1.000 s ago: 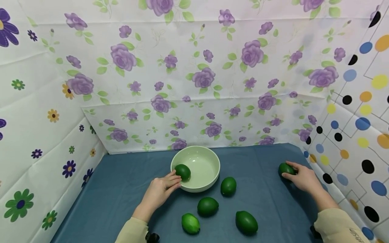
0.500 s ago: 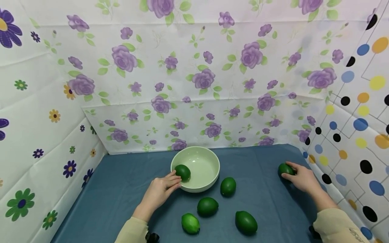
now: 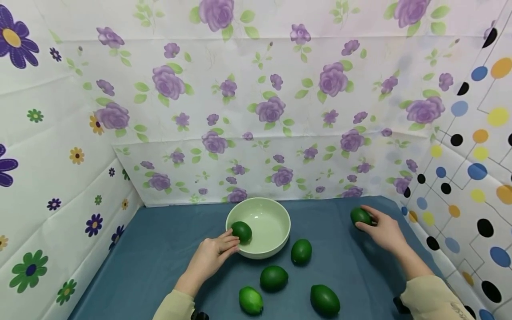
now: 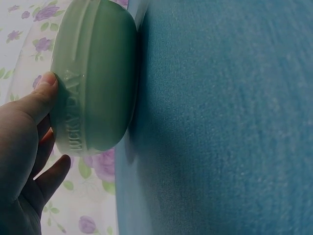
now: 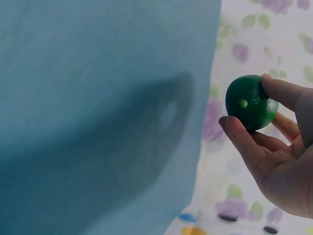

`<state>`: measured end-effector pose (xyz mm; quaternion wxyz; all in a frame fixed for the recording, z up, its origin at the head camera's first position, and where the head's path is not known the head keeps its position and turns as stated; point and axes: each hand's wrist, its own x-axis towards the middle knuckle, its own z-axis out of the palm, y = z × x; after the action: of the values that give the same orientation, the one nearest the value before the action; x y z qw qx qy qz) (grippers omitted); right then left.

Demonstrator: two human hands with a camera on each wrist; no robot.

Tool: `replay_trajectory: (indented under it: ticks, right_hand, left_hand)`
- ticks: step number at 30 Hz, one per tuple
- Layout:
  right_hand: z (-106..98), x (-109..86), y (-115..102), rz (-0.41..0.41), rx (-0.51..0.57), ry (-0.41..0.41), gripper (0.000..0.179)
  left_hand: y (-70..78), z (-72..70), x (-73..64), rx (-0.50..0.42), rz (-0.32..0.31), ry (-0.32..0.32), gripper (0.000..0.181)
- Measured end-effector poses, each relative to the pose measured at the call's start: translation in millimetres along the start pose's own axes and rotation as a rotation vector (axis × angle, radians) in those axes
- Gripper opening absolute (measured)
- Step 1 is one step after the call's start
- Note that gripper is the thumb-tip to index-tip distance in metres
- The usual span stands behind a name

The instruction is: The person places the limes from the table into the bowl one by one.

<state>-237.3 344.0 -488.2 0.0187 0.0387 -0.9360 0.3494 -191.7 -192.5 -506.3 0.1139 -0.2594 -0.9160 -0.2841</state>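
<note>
On blue cloth [image 3: 172, 253], green bowl [image 4: 107, 78], embossed “LUCKY DAY”

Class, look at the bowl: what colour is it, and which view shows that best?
The bowl is pale green, best seen in the head view.

Head view bright; wrist views dimmer; soft shadow [image 5: 142, 142] across blue cloth [image 5: 98, 39].

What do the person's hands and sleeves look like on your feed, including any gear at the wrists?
The left hand and right hand are bare, without gloves. The left sleeve and right sleeve are pale beige; the right one has a marking too blurred to read. A small black part shows by each cuff, at left and right, mostly hidden.
</note>
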Motion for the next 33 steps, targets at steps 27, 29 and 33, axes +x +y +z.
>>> replay_trajectory:
  ticks: [27, 29, 33]
  right_hand:
    - [81.1, 28.7, -167.3, -0.191, 0.283, -0.175, 0.072]
    - [86.2, 28.8, -172.0, -0.205, 0.278, -0.183, 0.071]
    - [96.6, 29.5, -179.0, -0.214, 0.26, -0.193, 0.069]
  left_hand:
    - [-1.2, 0.8, 2.0, 0.002, 0.017, 0.007, 0.032]
    - [-1.3, 1.0, 2.3, 0.004, 0.024, 0.007, 0.031]
    - [-0.5, 0.9, 1.5, 0.006, 0.028, 0.006, 0.031]
